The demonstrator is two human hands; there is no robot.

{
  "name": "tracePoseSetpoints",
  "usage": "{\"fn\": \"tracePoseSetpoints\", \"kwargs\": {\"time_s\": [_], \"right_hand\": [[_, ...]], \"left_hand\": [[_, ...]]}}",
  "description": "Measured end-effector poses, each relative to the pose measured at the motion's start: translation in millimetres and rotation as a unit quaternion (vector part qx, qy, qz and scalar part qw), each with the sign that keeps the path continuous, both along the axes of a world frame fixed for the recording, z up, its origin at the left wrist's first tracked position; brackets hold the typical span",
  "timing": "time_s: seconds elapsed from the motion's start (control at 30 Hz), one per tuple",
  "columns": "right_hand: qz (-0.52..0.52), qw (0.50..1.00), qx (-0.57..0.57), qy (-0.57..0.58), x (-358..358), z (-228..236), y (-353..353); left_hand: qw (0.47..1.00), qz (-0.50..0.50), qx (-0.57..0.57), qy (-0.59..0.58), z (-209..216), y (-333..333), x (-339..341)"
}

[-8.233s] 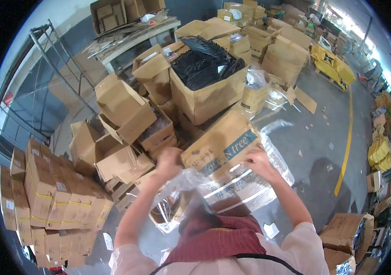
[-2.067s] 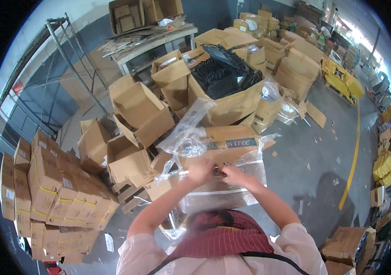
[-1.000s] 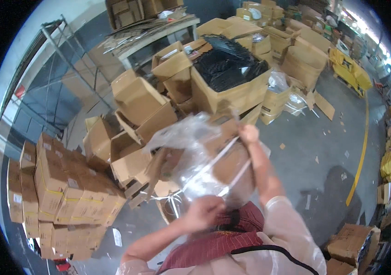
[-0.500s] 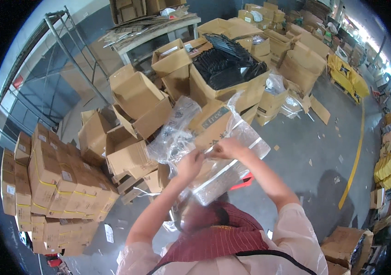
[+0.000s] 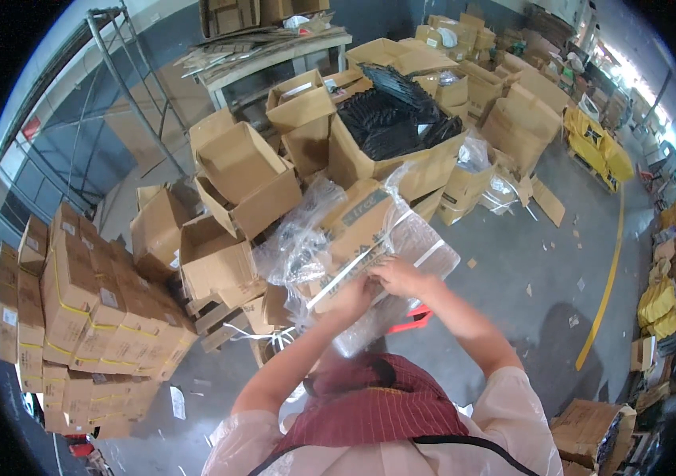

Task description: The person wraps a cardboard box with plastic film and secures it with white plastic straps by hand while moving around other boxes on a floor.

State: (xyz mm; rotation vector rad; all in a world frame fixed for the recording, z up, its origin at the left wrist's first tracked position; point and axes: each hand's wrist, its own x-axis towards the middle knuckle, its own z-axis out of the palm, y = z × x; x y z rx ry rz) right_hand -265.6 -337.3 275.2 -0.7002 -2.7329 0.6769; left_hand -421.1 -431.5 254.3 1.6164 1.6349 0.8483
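Observation:
In front of me is a brown cardboard carton (image 5: 358, 242) with dark print, partly wrapped in clear plastic film (image 5: 427, 228). White straps (image 5: 346, 280) run slantwise across it. My left hand (image 5: 359, 295) and my right hand (image 5: 399, 278) meet at the carton's near side, over a strap. Both have their fingers bent and closed, almost touching each other. What they pinch is too small to make out. Loose crumpled film (image 5: 294, 238) hangs off the carton's left side. Something red (image 5: 411, 320) shows beneath the carton's near edge.
Open cardboard boxes (image 5: 243, 170) crowd the left and far side. One large box (image 5: 401, 163) holds black plastic pieces (image 5: 397, 111). Strapped cartons (image 5: 100, 309) are stacked at left. A metal frame (image 5: 136, 95) stands behind. Yellow sacks (image 5: 596, 143) lie far right, near a yellow floor line (image 5: 604, 293).
Both hands have shifted slightly nearer to me and to the right, and come closer together. The straps and film on the carton have shifted, and more of its printed top shows.

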Motion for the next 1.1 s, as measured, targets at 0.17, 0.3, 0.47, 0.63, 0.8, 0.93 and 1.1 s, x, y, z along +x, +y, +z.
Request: {"fn": "tracePoseSetpoints", "kwargs": {"time_s": [0.17,0.3,0.47,0.63,0.8,0.93,1.1], "right_hand": [[-0.096,0.991,0.034,-0.082,-8,-13,-3],[-0.180,0.983,0.002,0.046,3,-9,12],[-0.203,0.971,-0.058,0.108,9,-15,39],[-0.341,0.940,0.015,-0.023,54,-45,93],[-0.288,0.957,0.020,-0.020,57,-14,106],[-0.260,0.965,-0.024,0.012,36,-2,83],[-0.271,0.962,-0.028,0.013,27,-5,74]], "left_hand": [[0.990,0.082,-0.104,0.045,3,3,14],[0.994,0.069,-0.072,-0.045,25,15,21],[0.914,0.103,-0.164,-0.356,60,-6,46],[0.919,-0.269,0.084,-0.275,193,-113,36],[0.973,0.144,0.027,-0.178,153,-102,-97],[0.900,0.281,-0.217,0.253,14,-147,-196],[0.820,0.223,-0.263,0.458,-72,-198,-174]]}}
